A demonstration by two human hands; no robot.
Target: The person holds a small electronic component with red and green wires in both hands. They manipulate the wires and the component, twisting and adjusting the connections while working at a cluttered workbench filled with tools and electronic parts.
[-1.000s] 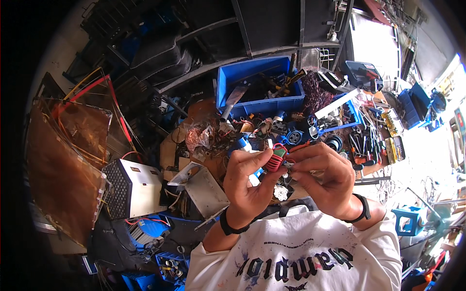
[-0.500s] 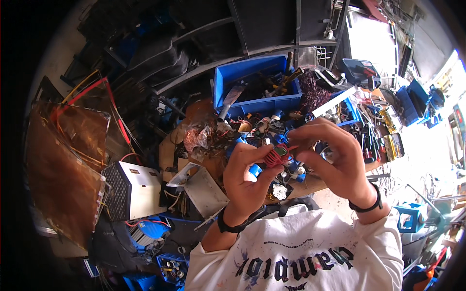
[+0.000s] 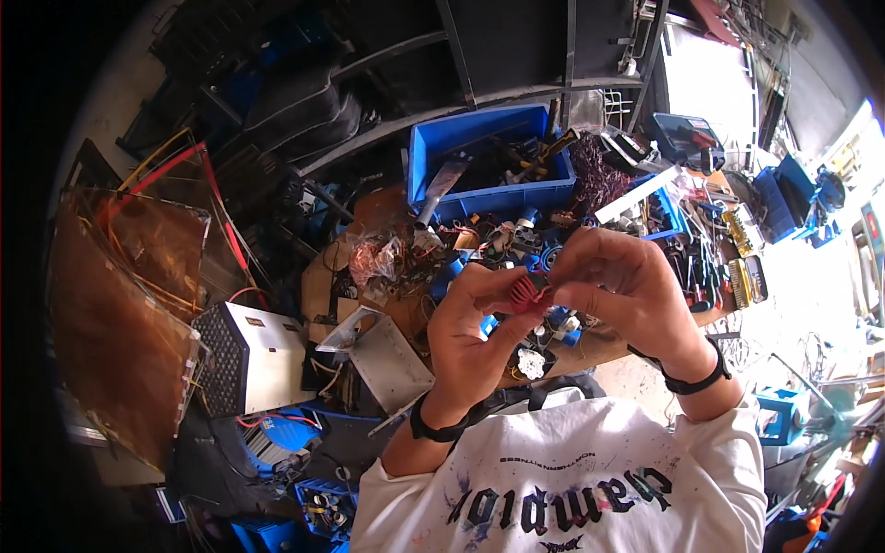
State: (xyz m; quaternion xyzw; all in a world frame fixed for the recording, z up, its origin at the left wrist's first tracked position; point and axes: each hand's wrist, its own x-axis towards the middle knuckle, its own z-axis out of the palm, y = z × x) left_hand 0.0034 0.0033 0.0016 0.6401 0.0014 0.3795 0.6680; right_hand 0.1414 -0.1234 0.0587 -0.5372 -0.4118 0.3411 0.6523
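A small, dark red, ribbed part (image 3: 525, 294) is held up over the cluttered table, in front of my chest. My left hand (image 3: 468, 336) is closed on it from the left, with thumb and forefinger around its sides. From the right, my right hand (image 3: 631, 297) pinches at its right edge, thumb tip against forefinger. A thin reddish strand or edge shows by the right fingertips; I cannot tell whether it is a wire. Below the hands lies a white, round, perforated piece (image 3: 531, 363), among blue and white fittings (image 3: 564, 328).
A large blue bin (image 3: 498, 198) with tools stands at the back of the table. Plastic-wrapped copper-coloured wire (image 3: 375, 261) lies to the left. A perforated metal case (image 3: 263, 359) and an open metal box (image 3: 392, 364) stand at the left. Pliers and screwdrivers (image 3: 705, 272) lie at the right.
My right fingers have closed in on the red part's right edge and pinch there. The part has turned slightly, so the green seen inside it before no longer shows.
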